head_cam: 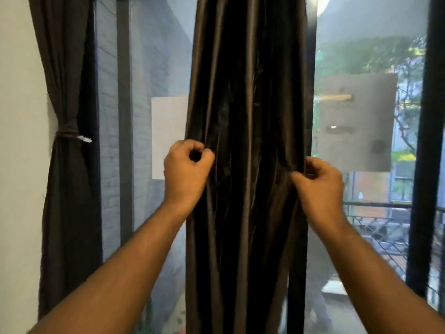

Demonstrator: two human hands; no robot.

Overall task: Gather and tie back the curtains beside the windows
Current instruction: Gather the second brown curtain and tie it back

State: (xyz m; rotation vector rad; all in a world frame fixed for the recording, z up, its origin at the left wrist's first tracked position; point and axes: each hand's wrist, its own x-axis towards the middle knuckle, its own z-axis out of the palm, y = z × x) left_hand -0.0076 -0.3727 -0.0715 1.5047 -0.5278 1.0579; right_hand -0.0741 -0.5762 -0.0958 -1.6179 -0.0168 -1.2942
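Centre curtain (245, 141): your left hand (186, 168) and right hand (320, 182) pinch its edges, seemingly untied; curtain at nine o'clock (65, 92) already tied.

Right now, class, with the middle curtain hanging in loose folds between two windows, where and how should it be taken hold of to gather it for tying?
Take the middle curtain at about waist height, coming from both outer edges inward. The folds run straight down, so squeezing sideways bunches them. The left hand and right hand already pinch those edges.
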